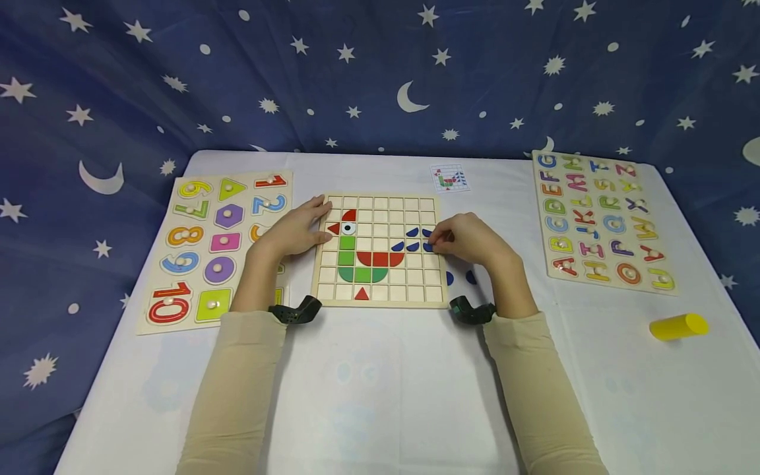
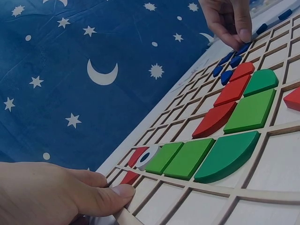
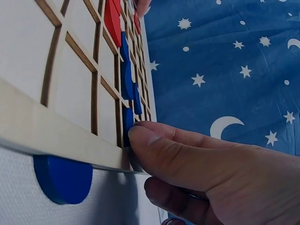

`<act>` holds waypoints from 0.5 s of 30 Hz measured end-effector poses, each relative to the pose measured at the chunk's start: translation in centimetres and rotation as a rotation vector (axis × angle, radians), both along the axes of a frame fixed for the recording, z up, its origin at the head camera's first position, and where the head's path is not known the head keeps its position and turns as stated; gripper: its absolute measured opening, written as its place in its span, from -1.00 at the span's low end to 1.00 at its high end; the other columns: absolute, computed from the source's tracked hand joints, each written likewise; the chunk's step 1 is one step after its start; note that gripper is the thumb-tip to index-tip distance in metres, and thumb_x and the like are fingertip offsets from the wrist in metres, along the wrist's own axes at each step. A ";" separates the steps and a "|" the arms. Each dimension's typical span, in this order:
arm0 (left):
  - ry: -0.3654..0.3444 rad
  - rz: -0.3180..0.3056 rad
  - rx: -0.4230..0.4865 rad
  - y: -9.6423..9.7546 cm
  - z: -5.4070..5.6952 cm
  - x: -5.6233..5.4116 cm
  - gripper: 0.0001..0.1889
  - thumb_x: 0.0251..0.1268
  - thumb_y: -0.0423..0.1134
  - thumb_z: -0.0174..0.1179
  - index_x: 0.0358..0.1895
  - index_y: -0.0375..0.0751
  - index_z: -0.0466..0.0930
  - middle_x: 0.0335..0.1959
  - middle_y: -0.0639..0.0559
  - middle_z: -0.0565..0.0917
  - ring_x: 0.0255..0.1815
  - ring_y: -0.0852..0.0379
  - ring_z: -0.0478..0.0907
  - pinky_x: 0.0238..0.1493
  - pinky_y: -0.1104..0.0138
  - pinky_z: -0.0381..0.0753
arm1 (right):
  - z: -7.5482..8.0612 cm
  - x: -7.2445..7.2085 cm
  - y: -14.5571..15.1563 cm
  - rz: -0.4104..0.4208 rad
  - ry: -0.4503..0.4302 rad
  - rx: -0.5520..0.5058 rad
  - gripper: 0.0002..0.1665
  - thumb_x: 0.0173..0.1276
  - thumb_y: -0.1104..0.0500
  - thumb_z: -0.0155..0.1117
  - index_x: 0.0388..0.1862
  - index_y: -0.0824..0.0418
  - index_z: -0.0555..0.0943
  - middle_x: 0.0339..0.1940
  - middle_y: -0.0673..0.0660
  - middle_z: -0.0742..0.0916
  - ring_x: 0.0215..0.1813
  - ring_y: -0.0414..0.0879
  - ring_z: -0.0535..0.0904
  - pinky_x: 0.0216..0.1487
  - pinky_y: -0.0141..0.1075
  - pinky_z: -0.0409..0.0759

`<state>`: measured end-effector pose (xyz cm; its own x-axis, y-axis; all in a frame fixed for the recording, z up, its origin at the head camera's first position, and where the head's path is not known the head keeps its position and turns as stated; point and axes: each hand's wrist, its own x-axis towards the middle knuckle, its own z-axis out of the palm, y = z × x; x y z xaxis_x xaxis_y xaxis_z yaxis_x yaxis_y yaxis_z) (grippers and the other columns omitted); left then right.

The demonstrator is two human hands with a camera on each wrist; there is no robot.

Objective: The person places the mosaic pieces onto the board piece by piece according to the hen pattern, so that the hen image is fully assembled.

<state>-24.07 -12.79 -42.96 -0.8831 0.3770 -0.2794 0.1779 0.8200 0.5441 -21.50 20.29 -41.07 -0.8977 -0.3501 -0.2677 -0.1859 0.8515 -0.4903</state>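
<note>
A wooden grid board [image 1: 380,297] lies mid-table, bearing a bird-like pattern of red, green and blue pieces around a white eye tile [image 1: 348,228]. My left hand [image 1: 293,231] rests along the board's left edge, fingers extended, its thumb on the frame beside a red triangle [image 1: 334,228]. At the right edge, my right hand [image 1: 469,241] pinches a blue half-round piece [image 3: 127,123] in the grid, thumb and index fingertips together against it. Several other blue pieces [image 1: 412,232] sit just left of those fingertips. Two loose blue half-rounds [image 1: 449,278] lie on the table beneath the right wrist.
Behind the board lies a small picture card [image 1: 450,178] with a similar bird. A number-and-shape puzzle [image 1: 148,316] lies left, partly behind the left forearm; an alphabet puzzle [image 1: 549,231] lies right. A yellow cylinder [image 1: 677,327] is near the table's right side.
</note>
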 end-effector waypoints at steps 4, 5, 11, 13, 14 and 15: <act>0.001 0.002 0.001 0.0 0.2 0.1 -0.25 0.30 -0.15 0.18 0.50 -0.11 0.04 0.57 0.00 -0.09 0.58 -0.04 -0.19 0.54 0.03 -0.08 | 0.4 -0.1 0.9 -0.022 0.012 -0.020 -0.90 0.22 0.17 0.36 -0.27 0.11 0.72 -0.33 0.03 0.74 -0.32 -0.09 0.52 -0.28 -0.29 0.49; 0.002 0.001 0.001 0.1 0.2 0.1 -0.25 0.30 -0.15 0.18 0.50 -0.11 0.04 0.57 -0.01 -0.09 0.58 -0.04 -0.19 0.54 0.03 -0.08 | 0.4 -0.1 1.3 -0.037 0.012 -0.024 -0.90 0.22 0.17 0.37 -0.27 0.11 0.71 -0.35 0.03 0.73 -0.33 -0.08 0.51 -0.29 -0.29 0.47; 0.004 -0.005 0.002 0.1 0.3 0.1 -0.25 0.30 -0.16 0.18 0.50 -0.12 0.05 0.57 -0.01 -0.09 0.58 -0.04 -0.19 0.54 0.03 -0.07 | 0.6 -0.2 3.8 -0.100 -0.084 0.019 -0.79 0.19 0.15 0.39 -0.21 0.17 0.63 -0.43 0.08 0.60 -0.33 -0.05 0.45 -0.31 -0.28 0.38; 0.001 -0.003 0.004 0.1 0.3 0.1 -0.25 0.30 -0.16 0.18 0.50 -0.12 0.05 0.57 -0.01 -0.09 0.58 -0.04 -0.19 0.54 0.04 -0.08 | 0.6 -0.1 4.4 -0.104 -0.148 0.048 -0.73 0.17 0.14 0.41 -0.17 0.17 0.61 -0.42 0.08 0.58 -0.31 -0.05 0.44 -0.30 -0.26 0.36; 0.000 -0.002 0.006 0.1 0.3 0.1 -0.25 0.30 -0.16 0.18 0.50 -0.12 0.05 0.57 -0.01 -0.09 0.58 -0.04 -0.20 0.54 0.04 -0.08 | 0.6 -0.1 4.6 -0.102 -0.176 0.058 -0.70 0.16 0.13 0.42 -0.15 0.17 0.60 -0.42 0.09 0.56 -0.30 -0.05 0.44 -0.30 -0.26 0.36; -0.002 -0.001 0.007 0.1 0.2 0.1 -0.26 0.30 -0.17 0.18 0.50 -0.12 0.05 0.57 -0.01 -0.09 0.58 -0.03 -0.20 0.54 0.04 -0.08 | 0.6 -0.1 4.7 -0.096 -0.195 0.070 -0.70 0.15 0.12 0.43 -0.15 0.17 0.59 -0.41 0.08 0.56 -0.30 -0.05 0.44 -0.29 -0.26 0.36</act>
